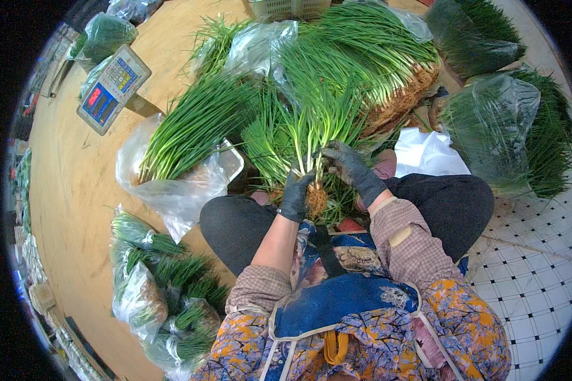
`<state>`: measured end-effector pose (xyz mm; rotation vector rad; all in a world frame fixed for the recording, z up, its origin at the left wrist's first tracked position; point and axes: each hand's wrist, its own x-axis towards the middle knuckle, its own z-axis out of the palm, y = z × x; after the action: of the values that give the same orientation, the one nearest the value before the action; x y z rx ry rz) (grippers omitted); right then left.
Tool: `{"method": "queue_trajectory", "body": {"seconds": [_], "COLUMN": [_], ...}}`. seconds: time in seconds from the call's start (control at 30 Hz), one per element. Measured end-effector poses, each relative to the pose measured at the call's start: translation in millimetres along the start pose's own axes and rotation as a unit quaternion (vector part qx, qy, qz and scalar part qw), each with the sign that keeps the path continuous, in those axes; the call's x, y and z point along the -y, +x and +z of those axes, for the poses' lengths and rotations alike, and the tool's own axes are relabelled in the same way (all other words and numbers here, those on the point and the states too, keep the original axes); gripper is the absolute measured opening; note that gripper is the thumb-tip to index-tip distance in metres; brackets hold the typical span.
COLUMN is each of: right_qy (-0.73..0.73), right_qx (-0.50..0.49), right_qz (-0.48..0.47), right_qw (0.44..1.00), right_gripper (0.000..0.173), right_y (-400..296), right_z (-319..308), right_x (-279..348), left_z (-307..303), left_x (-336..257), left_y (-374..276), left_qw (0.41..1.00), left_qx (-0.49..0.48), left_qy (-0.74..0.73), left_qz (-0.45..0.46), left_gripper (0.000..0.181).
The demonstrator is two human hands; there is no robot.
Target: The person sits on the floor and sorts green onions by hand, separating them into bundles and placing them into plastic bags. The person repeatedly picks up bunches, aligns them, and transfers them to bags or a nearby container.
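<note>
My left hand [296,195], in a dark glove, grips a bunch of green onions [310,138] low on its pale stems. Brown roots [317,199] hang below that grip, and the green leaves fan away from me. My gloved right hand [350,166] is at the right side of the same bunch, its fingers touching the stems near the roots. Whether those fingers pinch a stem is hard to tell. Loose green onion leaves [336,207] lie beneath my hands, between my knees. More green onions [267,147] lie just beyond my left hand.
A large rooted pile [376,62] lies ahead. At left, a bundle [195,128] rests on a plastic bag [171,190] over a scale's pan; its lit display [100,102] stands farther left. Bagged bunches [171,285] lie lower left, big bags [495,128] right, a white bag [426,152] by my right knee.
</note>
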<state>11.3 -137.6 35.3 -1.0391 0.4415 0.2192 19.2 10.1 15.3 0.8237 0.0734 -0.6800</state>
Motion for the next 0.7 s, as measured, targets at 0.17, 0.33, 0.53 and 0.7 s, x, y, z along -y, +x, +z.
{"method": "queue_trajectory", "body": {"seconds": [0.17,0.33,0.53,0.7], "right_qy": [0.144,0.216,0.249,-0.247], "right_qx": [0.027,0.056,0.125,-0.022], "right_qz": [0.024,0.039,0.093,-0.063], "right_qw": [0.989,0.974,0.956,0.967], "right_gripper": [0.017,0.020,0.027,0.029], "right_y": [2,7,18,13], "right_z": [5,-8,-10,11], "right_x": [3,-4,-2,11], "left_z": [-15,-16,-8,-4], "left_x": [6,8,1,2], "left_y": [1,3,-1,0], "left_qw": [1.000,0.999,0.999,0.994], "left_qx": [0.005,-0.007,0.000,-0.022], "left_qy": [0.012,0.034,0.027,0.104], "left_qz": [-0.012,-0.024,-0.035,-0.008], "left_gripper": [0.039,0.039,0.039,0.041]}}
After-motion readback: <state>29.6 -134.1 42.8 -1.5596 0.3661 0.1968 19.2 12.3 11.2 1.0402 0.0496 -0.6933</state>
